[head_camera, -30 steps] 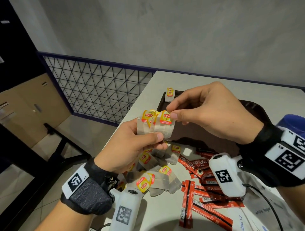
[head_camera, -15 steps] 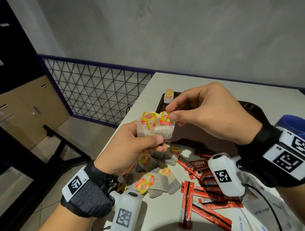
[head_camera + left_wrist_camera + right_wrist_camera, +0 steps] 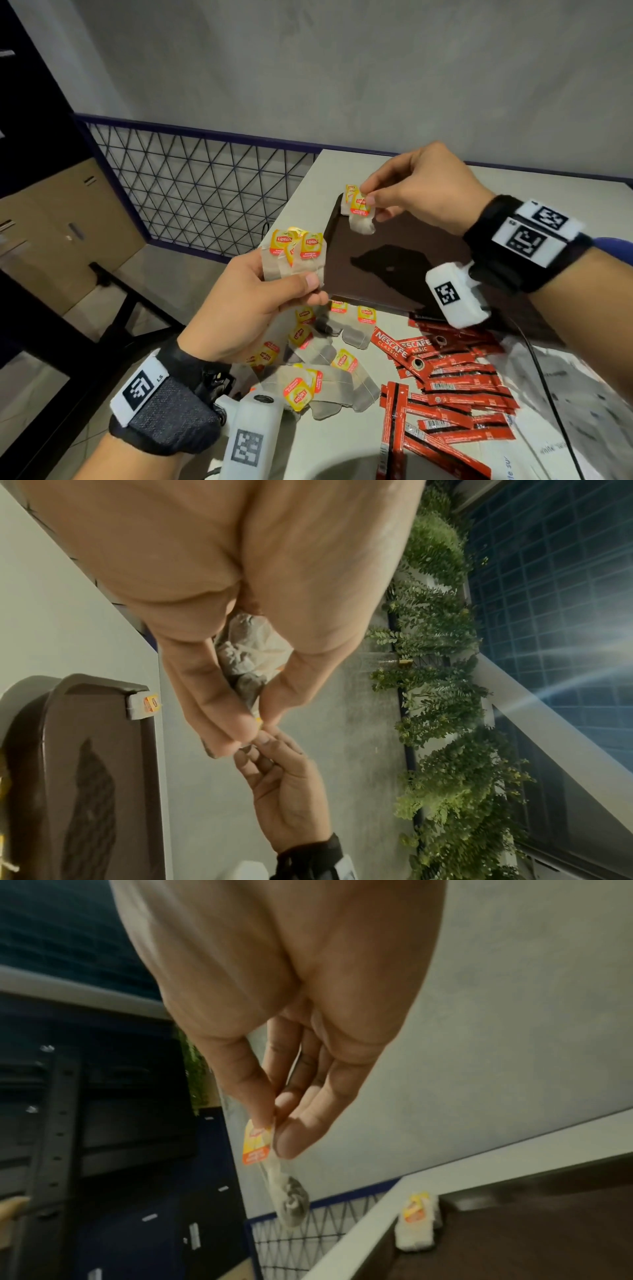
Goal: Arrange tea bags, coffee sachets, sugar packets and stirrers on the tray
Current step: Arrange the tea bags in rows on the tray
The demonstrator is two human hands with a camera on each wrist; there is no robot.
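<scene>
My left hand grips a small bunch of Lipton tea bags upright, just left of the dark brown tray. My right hand pinches a single tea bag by its yellow tag, hanging over the tray's far left corner. In the right wrist view that tea bag dangles from thumb and forefinger. Another tea bag lies on that corner. Several loose tea bags lie on the table below my left hand, with red coffee sachets to their right.
White sugar packets lie at the table's right, under a black cable. A blue object shows behind my right wrist. The table's left edge drops to a floor with a wire-mesh railing.
My right hand has pulled one tea bag off the bunch in my left hand and carried it up and away to the tray's far left corner. The left hand has stayed put.
</scene>
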